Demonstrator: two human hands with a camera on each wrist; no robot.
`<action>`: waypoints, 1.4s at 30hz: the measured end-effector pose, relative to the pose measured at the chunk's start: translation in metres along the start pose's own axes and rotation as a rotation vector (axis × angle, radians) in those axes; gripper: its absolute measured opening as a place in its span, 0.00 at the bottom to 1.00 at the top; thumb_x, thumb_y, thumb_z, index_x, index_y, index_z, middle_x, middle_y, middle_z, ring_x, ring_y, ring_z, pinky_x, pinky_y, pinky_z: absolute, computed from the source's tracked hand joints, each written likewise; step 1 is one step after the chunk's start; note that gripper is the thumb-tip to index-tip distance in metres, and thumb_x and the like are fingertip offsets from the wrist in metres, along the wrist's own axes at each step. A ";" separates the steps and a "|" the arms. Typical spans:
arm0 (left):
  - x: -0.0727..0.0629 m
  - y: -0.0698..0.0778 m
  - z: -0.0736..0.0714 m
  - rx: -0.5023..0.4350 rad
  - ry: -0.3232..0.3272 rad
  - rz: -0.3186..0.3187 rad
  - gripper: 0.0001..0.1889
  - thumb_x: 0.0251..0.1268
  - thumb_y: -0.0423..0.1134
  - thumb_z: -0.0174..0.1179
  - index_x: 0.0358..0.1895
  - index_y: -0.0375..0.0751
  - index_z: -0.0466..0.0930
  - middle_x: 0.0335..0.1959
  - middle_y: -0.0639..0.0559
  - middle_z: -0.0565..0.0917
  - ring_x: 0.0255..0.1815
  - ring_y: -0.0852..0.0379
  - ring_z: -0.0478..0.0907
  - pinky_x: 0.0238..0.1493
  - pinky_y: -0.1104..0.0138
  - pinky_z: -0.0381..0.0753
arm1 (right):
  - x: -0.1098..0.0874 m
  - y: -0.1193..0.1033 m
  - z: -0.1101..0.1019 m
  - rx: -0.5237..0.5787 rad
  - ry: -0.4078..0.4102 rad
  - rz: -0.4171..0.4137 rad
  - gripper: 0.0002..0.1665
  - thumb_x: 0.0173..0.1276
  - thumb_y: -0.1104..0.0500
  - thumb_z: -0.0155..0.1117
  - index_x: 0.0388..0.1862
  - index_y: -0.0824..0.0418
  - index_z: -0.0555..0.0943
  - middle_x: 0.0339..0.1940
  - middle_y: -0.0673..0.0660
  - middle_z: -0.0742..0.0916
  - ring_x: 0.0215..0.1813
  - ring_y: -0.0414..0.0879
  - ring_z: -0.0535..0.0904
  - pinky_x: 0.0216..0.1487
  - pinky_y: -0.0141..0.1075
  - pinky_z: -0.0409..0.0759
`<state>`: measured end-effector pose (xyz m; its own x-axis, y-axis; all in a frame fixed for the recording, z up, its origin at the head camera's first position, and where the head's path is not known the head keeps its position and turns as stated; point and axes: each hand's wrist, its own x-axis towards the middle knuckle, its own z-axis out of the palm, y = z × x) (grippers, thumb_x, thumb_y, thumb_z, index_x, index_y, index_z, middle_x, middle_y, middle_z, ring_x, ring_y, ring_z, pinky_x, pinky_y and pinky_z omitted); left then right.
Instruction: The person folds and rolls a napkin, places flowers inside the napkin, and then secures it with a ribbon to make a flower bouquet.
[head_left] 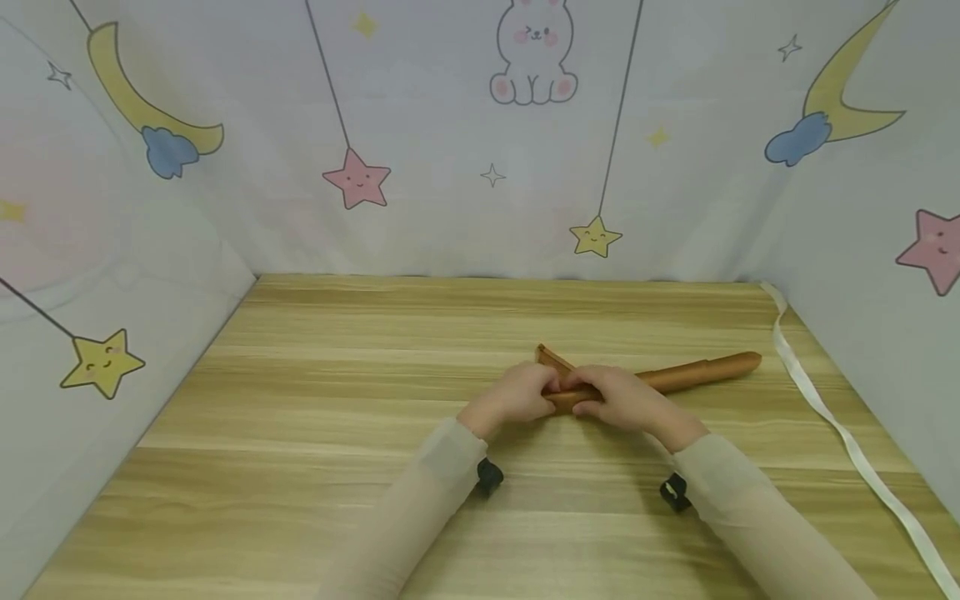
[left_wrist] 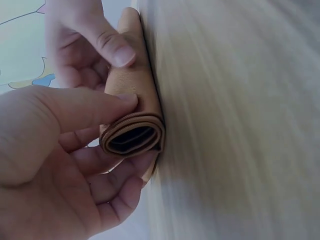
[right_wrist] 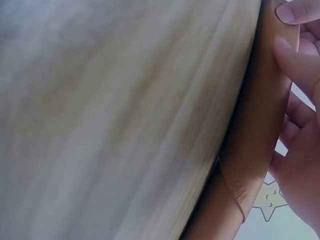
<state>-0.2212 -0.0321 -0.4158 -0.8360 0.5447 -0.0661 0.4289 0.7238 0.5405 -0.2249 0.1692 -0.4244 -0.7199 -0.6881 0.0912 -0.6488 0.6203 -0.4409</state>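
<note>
A brown cloth (head_left: 693, 374), rolled into a long tube, lies slantwise on the table with its thin end to the right. At its left part a narrow flap (head_left: 553, 359) points back past the fingers. My left hand (head_left: 519, 393) holds the left end, thumb on top and fingers curled beneath. In the left wrist view the layered open end of the roll (left_wrist: 132, 135) faces the camera. Close beside it my right hand (head_left: 624, 400) grips the roll, its thumb on top and fingers on the far side. A slanting fabric edge (right_wrist: 232, 192) crosses the roll in the right wrist view.
The wood-grain table (head_left: 300, 400) is bounded by a printed fabric backdrop (head_left: 450, 225) at the back and both sides. A white ribbon (head_left: 847, 442) runs along the right edge. Dark wrist devices (head_left: 489, 477) sit under both cuffs.
</note>
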 end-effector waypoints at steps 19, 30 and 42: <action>-0.003 0.002 -0.002 -0.054 -0.038 -0.133 0.15 0.46 0.31 0.72 0.36 0.40 0.77 0.31 0.55 0.77 0.29 0.59 0.72 0.30 0.70 0.72 | 0.002 -0.002 -0.001 -0.105 0.024 -0.078 0.15 0.65 0.63 0.65 0.50 0.64 0.82 0.43 0.55 0.86 0.46 0.50 0.82 0.47 0.44 0.79; -0.007 0.002 0.000 -0.051 0.029 -0.139 0.11 0.50 0.29 0.68 0.34 0.41 0.76 0.31 0.53 0.78 0.25 0.59 0.72 0.25 0.70 0.71 | 0.002 -0.003 0.000 -0.039 0.016 -0.038 0.14 0.67 0.61 0.63 0.51 0.61 0.80 0.49 0.56 0.84 0.51 0.52 0.80 0.52 0.47 0.77; -0.007 -0.002 -0.003 -0.145 0.001 -0.191 0.08 0.55 0.33 0.69 0.36 0.38 0.80 0.32 0.52 0.80 0.23 0.59 0.74 0.28 0.69 0.73 | 0.002 -0.002 0.000 -0.048 0.010 -0.069 0.16 0.65 0.60 0.66 0.51 0.62 0.81 0.43 0.52 0.83 0.43 0.43 0.77 0.45 0.41 0.77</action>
<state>-0.2170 -0.0392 -0.4142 -0.8975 0.4035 -0.1782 0.2095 0.7454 0.6328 -0.2252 0.1668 -0.4236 -0.6753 -0.7263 0.1287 -0.7078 0.5890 -0.3899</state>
